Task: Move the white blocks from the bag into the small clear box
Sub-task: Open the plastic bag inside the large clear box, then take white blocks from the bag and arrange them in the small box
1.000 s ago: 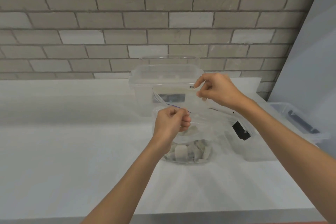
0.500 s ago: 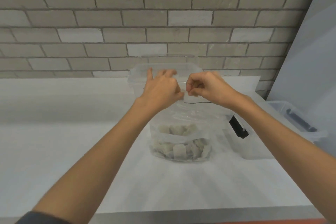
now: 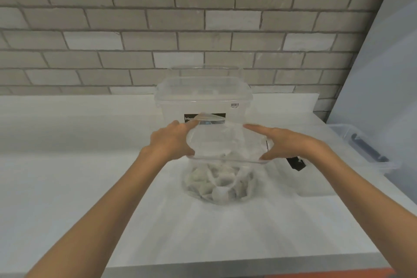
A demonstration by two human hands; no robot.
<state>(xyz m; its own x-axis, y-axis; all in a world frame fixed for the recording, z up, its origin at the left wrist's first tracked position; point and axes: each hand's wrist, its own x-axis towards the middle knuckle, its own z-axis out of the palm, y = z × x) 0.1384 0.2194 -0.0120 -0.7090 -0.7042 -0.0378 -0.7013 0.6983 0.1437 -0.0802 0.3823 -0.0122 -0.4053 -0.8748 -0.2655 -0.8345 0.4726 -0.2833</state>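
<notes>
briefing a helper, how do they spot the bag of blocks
On the white counter under the brick wall stands a big lidded clear box. In front sits the bag: soft and crumpled, unlike its hard neighbours, with white blocks heaped inside.

One wide-angle camera, worn on the head, looks forward and down across the flat white table (image 3: 79, 198) toward the grey brick wall (image 3: 203, 18) it faces. It sits close: the clear plastic bag of white blocks (image 3: 218, 178) lies at centre, the table's near edge along the bottom.
</notes>
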